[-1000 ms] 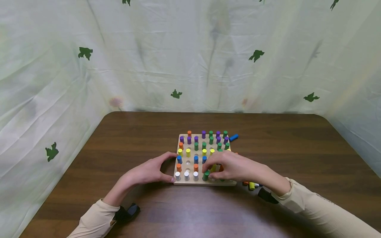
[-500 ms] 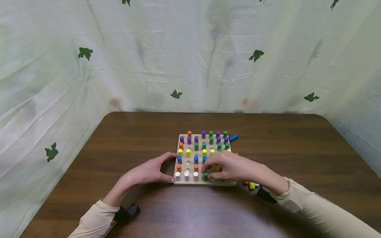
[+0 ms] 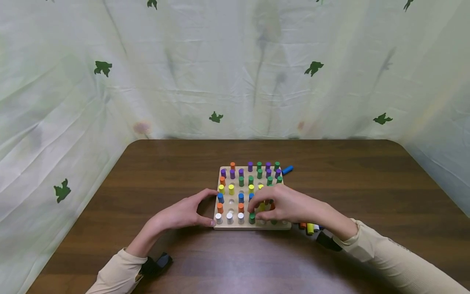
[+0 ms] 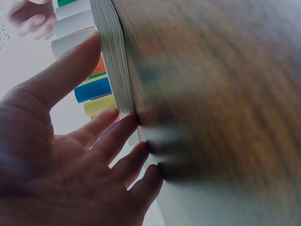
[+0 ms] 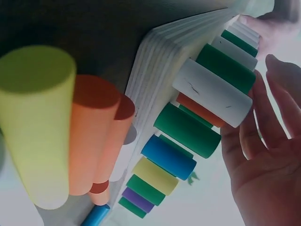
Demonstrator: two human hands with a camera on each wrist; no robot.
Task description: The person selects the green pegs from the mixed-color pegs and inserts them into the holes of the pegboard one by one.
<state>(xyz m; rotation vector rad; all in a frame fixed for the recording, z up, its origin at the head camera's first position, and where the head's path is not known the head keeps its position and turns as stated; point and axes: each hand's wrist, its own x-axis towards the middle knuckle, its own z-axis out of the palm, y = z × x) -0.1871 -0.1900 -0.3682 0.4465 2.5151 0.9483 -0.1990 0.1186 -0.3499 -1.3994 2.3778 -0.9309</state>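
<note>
A wooden pegboard [image 3: 235, 228] holds rows of coloured pegs in the head view. My right hand [image 3: 284, 204] reaches over its front right part, index finger and thumb at an upright green peg [image 3: 251, 219] in the front row, pinching it. Left of that peg stand white pegs [image 3: 229, 219]. My left hand [image 3: 187, 210] touches the board's left side, thumb by the front corner, the other fingers spread along the edge. The left wrist view shows these fingers [image 4: 123, 129] fairly straight against the board's side [image 4: 117, 61]. In the right wrist view, pegs partly hide my right fingers [image 5: 249, 141].
Loose pegs lie right of the board, among them a yellow one [image 3: 310, 229] and an orange one [image 3: 302, 226], partly behind the right wrist. A blue peg [image 3: 287, 170] lies by the far right corner. A pale curtain [image 3: 235, 73] hangs behind the brown table [image 3: 176, 163].
The green peg at my right fingertips has gone from slightly tilted to upright, shifting a little left. My left hand keeps its place at the board. The head view has shifted slightly.
</note>
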